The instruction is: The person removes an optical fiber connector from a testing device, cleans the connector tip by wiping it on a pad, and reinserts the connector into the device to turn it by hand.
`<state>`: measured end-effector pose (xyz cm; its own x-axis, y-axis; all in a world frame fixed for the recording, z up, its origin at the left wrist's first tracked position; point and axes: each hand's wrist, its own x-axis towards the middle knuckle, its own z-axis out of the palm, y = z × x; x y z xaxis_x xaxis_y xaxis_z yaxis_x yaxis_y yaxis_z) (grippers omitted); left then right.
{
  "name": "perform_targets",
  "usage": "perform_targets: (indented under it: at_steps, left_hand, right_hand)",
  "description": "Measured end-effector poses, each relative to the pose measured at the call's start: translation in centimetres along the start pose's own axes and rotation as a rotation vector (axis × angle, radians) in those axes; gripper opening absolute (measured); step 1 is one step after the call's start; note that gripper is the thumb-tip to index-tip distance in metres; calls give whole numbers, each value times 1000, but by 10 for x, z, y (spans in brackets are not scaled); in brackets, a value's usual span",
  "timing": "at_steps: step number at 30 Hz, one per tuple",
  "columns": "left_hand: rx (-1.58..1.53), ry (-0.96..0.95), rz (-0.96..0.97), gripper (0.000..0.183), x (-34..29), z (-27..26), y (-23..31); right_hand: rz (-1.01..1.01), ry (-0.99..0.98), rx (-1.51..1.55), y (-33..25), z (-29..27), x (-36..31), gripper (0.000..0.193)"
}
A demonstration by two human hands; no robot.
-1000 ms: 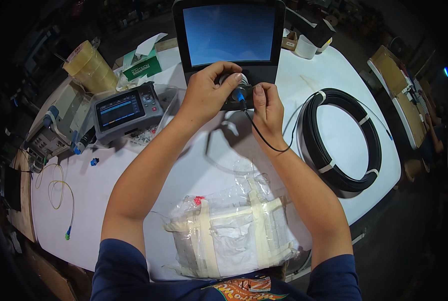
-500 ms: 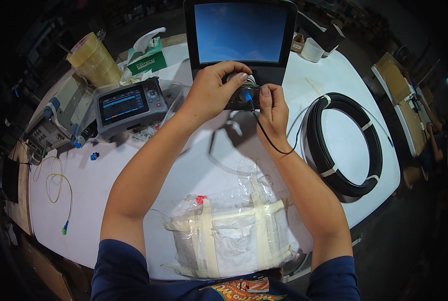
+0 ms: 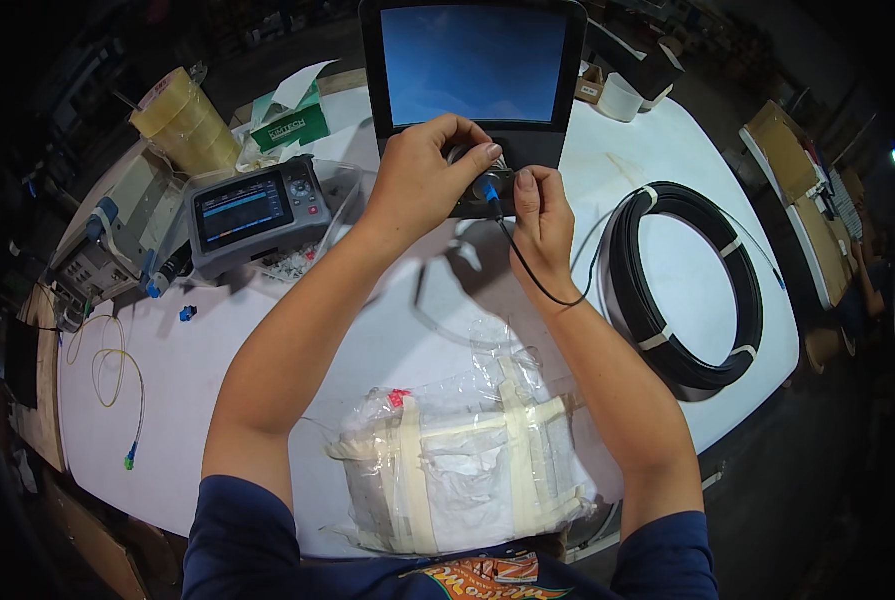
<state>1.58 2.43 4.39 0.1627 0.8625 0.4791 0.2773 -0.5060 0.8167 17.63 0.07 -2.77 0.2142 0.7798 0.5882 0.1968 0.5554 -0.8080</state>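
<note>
A blue fibre connector (image 3: pixel 488 190) sits in the round port on the front of a dark device with a screen (image 3: pixel 472 65). From it a black cable (image 3: pixel 529 262) curves down past my right wrist. The fingers of my left hand (image 3: pixel 429 170) curl around a silvery round knob (image 3: pixel 464 153) just above the connector. My right hand (image 3: pixel 542 205) is closed at the right end of the dark plate beside the port, its thumb on top. The fingertips behind that plate are hidden.
A coil of black cable (image 3: pixel 627 285) lies to the right. Left stand a handheld tester (image 3: pixel 252 215), a roll of tape (image 3: pixel 187 125), a green tissue box (image 3: pixel 292 125) and a yellow fibre cord (image 3: pixel 120 352). A taped, plastic-wrapped bundle (image 3: pixel 464 480) lies in front of me.
The whole view has shifted very slightly. Both hands keep their hold at the device, and the blue connector stays in the port.
</note>
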Motion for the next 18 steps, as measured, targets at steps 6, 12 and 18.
perform_targets:
  at_steps: [6, 12, 18]
  left_hand:
    - [-17, -91, -39, 25, 0, -7, 2]
    - [10, -86, 14, 25, -2, -5, 3]
    - [54, 41, 85, 26, -3, 1, 8]
  right_hand:
    - [0, -12, -6, 3, -1, 0, 35]
    - [7, -10, -1, 3, 0, -1, 34]
    - [29, -17, -23, 0, -1, -1, 34]
